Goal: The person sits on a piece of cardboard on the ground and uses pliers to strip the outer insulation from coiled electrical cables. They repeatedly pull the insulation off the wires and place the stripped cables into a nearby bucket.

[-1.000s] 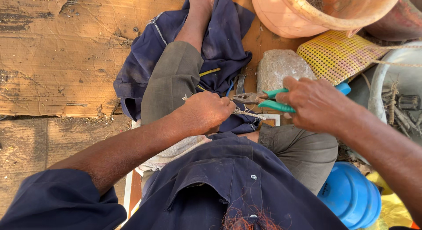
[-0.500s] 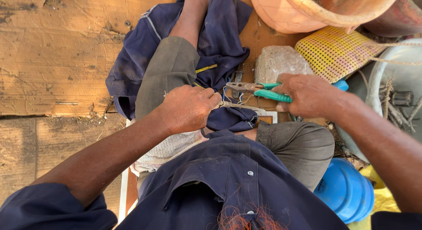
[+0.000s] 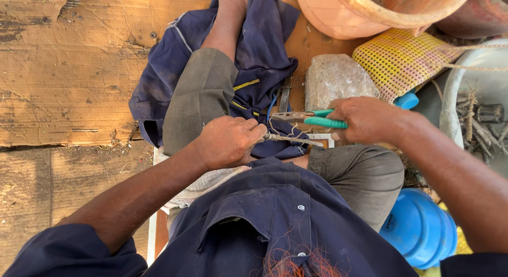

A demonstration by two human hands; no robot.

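My left hand (image 3: 230,141) is closed around a short bundle of thin grey wires (image 3: 290,139) whose ends stick out to the right over my lap. My right hand (image 3: 365,118) grips green-handled pliers (image 3: 309,118), jaws pointing left, just above the wire ends and apart from them. I sit with knees bent, grey trousers (image 3: 198,102) and a dark blue shirt below. A dark blue cloth (image 3: 254,49) lies under my legs.
A grey stone block (image 3: 336,78) sits beyond the pliers. An orange plastic tub (image 3: 360,15) and a yellow mesh mat (image 3: 402,60) are at top right. A blue plastic container (image 3: 420,229) stands at my right side. Worn cardboard (image 3: 63,70) covers the ground on the left.
My left hand with the wire bundle has shifted left and down slightly. The pliers have pulled off the wires and now sit a little above them, further right.
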